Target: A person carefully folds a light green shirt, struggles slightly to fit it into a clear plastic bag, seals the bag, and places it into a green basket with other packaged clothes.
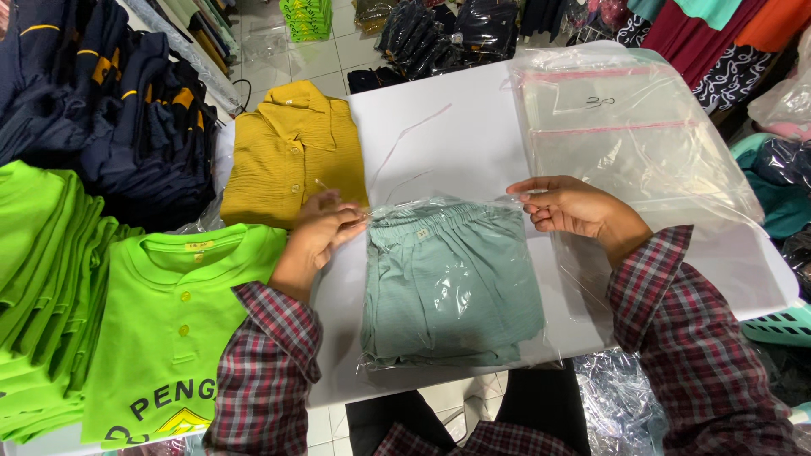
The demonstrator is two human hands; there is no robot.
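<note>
Both hands, left (317, 232) and right (568, 205), pinch the clear plastic bag's (452, 279) mouth over folded sage-green shorts; sealing step, flap needs pressing flat

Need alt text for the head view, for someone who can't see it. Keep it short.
Both hands pinch the top edge of a clear plastic bag holding a folded grey-green garment on a white table: left hand at one corner, right hand at the other. A mustard shirt, a lime green shirt and empty clear bags lie around it.
</note>
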